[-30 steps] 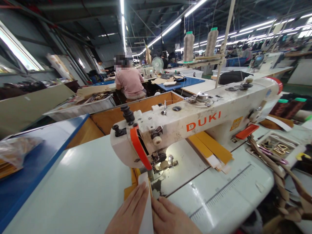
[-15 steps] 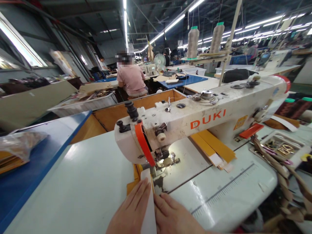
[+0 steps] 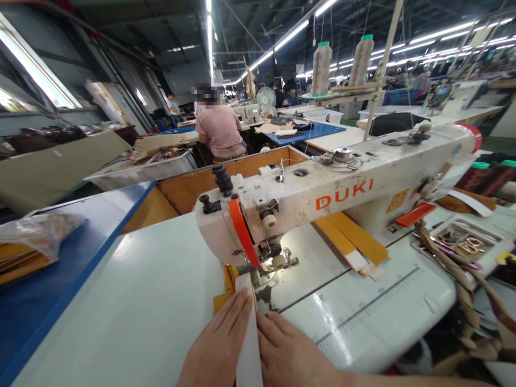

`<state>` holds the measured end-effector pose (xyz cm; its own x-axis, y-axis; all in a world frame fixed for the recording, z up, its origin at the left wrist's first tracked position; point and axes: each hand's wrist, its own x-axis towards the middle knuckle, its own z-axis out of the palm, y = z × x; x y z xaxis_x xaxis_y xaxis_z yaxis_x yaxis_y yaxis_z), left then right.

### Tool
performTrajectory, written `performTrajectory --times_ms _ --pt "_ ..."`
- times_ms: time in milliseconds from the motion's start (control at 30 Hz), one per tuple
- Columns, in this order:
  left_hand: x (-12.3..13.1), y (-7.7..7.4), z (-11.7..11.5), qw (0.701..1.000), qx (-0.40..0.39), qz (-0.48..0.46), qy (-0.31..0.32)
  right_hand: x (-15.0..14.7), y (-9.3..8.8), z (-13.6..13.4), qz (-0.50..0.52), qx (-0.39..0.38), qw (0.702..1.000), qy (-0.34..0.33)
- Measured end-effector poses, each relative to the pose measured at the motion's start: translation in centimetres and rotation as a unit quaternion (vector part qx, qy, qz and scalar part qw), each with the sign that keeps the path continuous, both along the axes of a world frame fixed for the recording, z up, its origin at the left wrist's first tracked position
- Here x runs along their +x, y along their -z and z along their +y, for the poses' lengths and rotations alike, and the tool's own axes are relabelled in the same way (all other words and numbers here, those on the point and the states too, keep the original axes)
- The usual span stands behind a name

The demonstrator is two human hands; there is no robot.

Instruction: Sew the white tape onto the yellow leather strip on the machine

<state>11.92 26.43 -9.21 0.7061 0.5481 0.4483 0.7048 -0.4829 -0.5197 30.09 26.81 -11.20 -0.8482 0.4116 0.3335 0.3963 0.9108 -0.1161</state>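
Fingers extended flat, the left hand (image 3: 220, 341) is apparently steadying the white strip (image 3: 249, 357). Fingers bent, the right hand (image 3: 288, 349) is flanking its right edge, grip unclear.

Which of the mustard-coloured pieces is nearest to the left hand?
The mustard piece beside the white strip, close by the left hand. The other mustard strips show beneath the machine arm; the plastic-covered stack is farther left.

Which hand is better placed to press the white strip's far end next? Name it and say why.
Left, I'd judge: the left hand lies partly over the white strip and reaches nearer its far end, by the sewing machine. The right hand sits along the strip's right edge, farther back.
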Motion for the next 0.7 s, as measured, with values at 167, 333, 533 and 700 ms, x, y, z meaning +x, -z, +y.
performTrajectory --times_ms 167,333,533,700 --pt "-0.1 0.5 -0.1 0.999 -0.047 0.011 -0.023 1.5 -2.3 0.1 0.008 -0.010 1.000 -0.025" --pt "0.5 -0.7 -0.2 0.998 -0.062 0.005 -0.019 2.1 -2.8 0.8 0.019 -0.017 0.999 0.029" --pt "0.9 -1.6 -0.6 0.975 -0.193 -0.067 -0.088 1.5 -3.0 2.7 0.038 0.030 0.999 0.016" --pt "1.0 -1.7 -0.6 0.967 -0.220 -0.081 -0.095 1.3 -2.9 3.8 0.069 0.100 0.990 -0.077"
